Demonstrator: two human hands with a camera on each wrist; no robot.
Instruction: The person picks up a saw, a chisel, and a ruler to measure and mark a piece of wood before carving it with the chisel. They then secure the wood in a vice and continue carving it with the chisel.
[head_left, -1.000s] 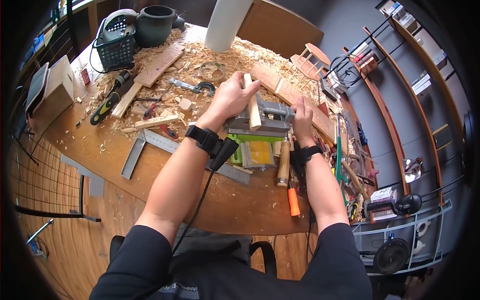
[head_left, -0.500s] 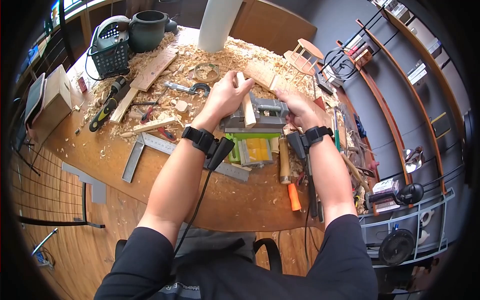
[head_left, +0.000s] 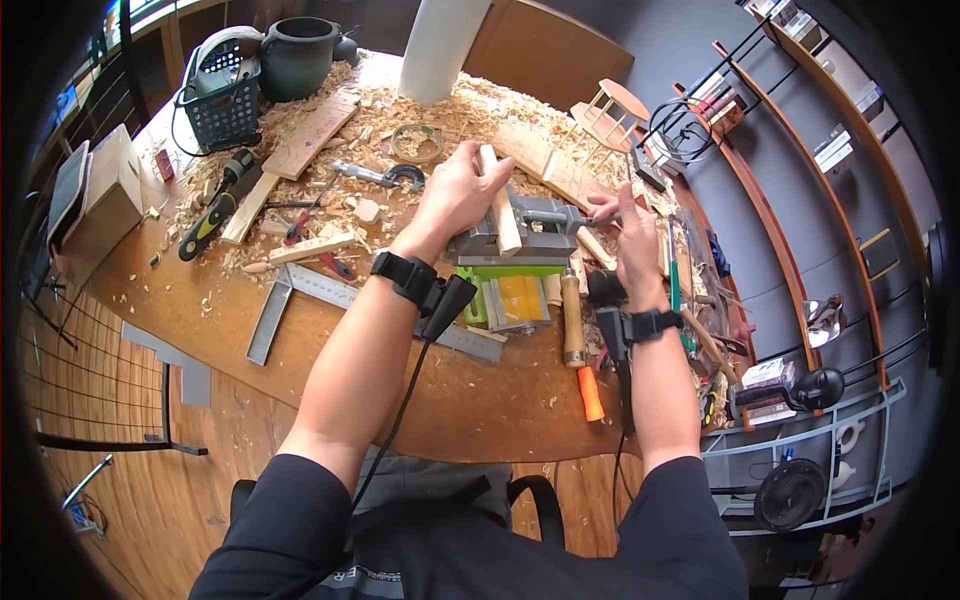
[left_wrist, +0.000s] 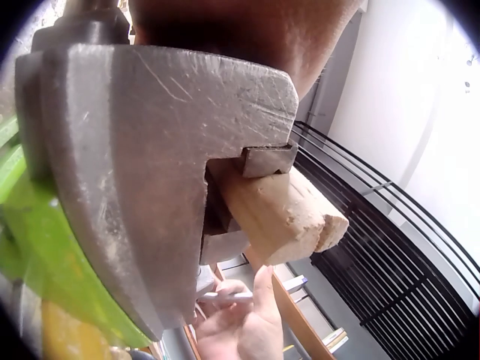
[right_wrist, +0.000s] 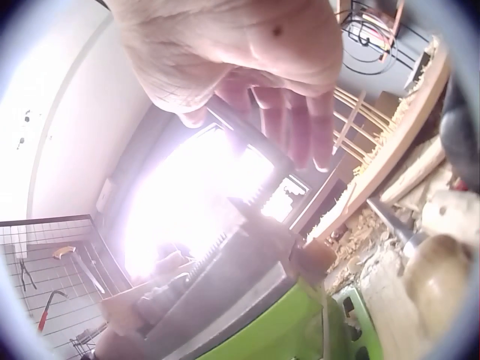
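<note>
A grey metal vise (head_left: 480,242) on a lime-green base stands on the bench, with a short wooden strip (head_left: 507,225) upright between its jaws. In the left wrist view the strip's rough, split end (left_wrist: 289,225) pokes out past the vise jaws. My left hand (head_left: 458,192) holds the strip's far end between thumb and fingers. To the right of the vise, my right hand (head_left: 638,245) pinches the thin metal vise handle (left_wrist: 229,298). The right wrist view shows that hand's fingers (right_wrist: 298,127) bent down about the bar, above the vise.
Wood shavings cover the back of the bench. A wooden-handled tool (head_left: 572,318), an orange handle (head_left: 590,395) and a steel square (head_left: 320,287) lie in front. Planks (head_left: 312,138), a cordless tool (head_left: 220,205), a basket (head_left: 220,110) and a pot (head_left: 300,60) sit left.
My right hand has dropped to the vise's right side, turned, and come back up with its fingers on the handle. The left hand stays on the wooden strip.
</note>
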